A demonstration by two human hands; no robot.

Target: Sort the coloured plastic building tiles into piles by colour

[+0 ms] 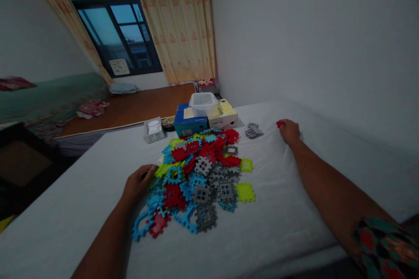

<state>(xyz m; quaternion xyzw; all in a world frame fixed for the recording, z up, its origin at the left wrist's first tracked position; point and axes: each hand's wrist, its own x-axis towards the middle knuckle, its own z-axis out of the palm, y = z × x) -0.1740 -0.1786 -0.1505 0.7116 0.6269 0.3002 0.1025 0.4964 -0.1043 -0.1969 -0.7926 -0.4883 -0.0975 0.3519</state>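
A heap of flat interlocking plastic tiles [199, 174] in red, blue, grey and lime lies on a white bed sheet [281, 209]. My left hand [139, 182] rests at the heap's left edge, fingers curled onto the tiles there. My right hand [289, 131] reaches far right of the heap, closed on a small red tile [279, 124] against the sheet. A small stack of grey tiles [253, 130] lies between my right hand and the heap.
Behind the heap stand a blue box [188, 124], a yellow-white box [224, 114] and a clear plastic tub [203, 103]. A small white container [153, 130] sits to their left. A white wall runs along the right; a window with curtains is at the back.
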